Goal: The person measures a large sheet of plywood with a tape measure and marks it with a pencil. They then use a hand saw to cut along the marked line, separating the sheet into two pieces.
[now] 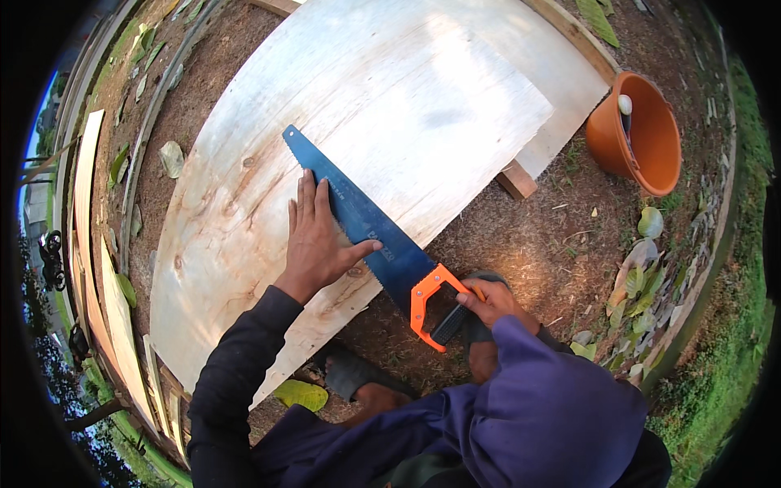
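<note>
A hand saw (pixel 370 228) with a blue blade lies flat across a pale plywood sheet (pixel 236 138). Its tip points to the far left. The orange and black handle (pixel 420 305) sticks out past the sheet's near edge. My left hand (pixel 317 244) rests with fingers spread on the toothed edge of the blade, its thumb reaching over the blue metal. At the handle's right end, my right hand (pixel 498 304) has its fingers closed on the upper corner of the grip. A thin orange strip shows by those fingers; whether it belongs to the handle cannot be made out.
An orange bucket (pixel 606 142) with a white-ended tool inside stands at the right. Wooden blocks (pixel 517 180) and a beam (pixel 573 37) lie under or beside the sheets. Long wood strips (pixel 122 325) lie at the left. My sandalled feet (pixel 366 382) are near the sheet's edge.
</note>
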`<state>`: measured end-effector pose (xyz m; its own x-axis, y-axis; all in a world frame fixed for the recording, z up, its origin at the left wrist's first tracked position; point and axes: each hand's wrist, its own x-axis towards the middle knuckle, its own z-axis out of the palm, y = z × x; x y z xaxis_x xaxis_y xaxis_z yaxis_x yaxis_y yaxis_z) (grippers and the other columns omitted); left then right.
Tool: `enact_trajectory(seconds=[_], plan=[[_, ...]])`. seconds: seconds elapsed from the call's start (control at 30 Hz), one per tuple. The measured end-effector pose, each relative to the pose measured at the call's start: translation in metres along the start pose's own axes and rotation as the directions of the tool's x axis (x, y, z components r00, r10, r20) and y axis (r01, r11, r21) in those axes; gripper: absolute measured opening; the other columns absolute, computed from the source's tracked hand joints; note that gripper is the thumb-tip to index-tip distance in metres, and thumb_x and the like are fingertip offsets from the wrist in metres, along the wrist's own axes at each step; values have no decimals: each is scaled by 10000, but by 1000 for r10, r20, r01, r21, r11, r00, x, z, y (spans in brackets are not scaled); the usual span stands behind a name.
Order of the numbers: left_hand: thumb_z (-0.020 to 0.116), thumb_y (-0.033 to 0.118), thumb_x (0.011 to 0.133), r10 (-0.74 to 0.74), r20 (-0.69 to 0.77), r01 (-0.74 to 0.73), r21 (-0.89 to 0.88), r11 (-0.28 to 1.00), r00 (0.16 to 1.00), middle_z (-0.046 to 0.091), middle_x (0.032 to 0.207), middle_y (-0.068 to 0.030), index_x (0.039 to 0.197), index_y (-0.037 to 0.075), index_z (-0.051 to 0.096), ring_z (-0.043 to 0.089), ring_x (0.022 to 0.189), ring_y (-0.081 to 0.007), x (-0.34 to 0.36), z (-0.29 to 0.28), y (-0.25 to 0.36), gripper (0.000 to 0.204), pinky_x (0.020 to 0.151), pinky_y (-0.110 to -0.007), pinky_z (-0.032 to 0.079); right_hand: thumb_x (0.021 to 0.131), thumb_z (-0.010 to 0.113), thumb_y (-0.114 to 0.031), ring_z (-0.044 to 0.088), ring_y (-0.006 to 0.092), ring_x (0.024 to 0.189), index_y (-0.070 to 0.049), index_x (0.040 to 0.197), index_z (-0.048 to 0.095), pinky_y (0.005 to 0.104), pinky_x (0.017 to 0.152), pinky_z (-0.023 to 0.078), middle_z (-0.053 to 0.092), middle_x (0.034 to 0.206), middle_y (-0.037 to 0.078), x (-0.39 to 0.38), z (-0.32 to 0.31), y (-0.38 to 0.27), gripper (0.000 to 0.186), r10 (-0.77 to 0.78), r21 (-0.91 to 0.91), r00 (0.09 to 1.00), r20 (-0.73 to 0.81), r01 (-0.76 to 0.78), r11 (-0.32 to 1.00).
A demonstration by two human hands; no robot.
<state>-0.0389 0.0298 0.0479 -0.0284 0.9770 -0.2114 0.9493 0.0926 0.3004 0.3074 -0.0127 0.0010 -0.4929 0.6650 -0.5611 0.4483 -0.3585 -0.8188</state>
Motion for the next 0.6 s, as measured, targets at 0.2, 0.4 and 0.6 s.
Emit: enact_trajectory(seconds=[0.2, 0.4, 0.6], plan=[[849, 680, 727, 4, -6, -4, 33, 999, 1000, 101, 1697, -341, 1616, -83, 162, 114, 1591, -480, -1, 2, 1, 1358, 1274, -613, 133, 983, 729, -303, 718, 268, 876, -19, 1190, 714, 389, 789, 551, 726, 980, 156, 4, 7, -13, 352, -107, -155, 986, -126, 87, 984], [853, 667, 730, 21, -16, -20, 48, 999, 1000, 97, 1693, -352, 1599, -127, 149, 121, 1584, -496, -1, 5, -2, 1372, 1279, -598, 143, 933, 787, -289, 752, 324, 1015, -31, 1176, 733, 397, 868, 593, 759, 1096, 183, 18, 11, -21, 358, -279, -149, 945, -170, 255, 955], [796, 744, 743, 15, 3, -15, 52, 999, 1000, 99, 1688, -363, 1588, -158, 159, 88, 1601, -463, 1, 4, -3, 1391, 1287, -571, 121, 922, 791, -242, 767, 308, 875, -29, 1142, 750, 378, 749, 601, 767, 983, 167, 24, 11, -21, 309, -348, -206, 923, -162, 313, 927]])
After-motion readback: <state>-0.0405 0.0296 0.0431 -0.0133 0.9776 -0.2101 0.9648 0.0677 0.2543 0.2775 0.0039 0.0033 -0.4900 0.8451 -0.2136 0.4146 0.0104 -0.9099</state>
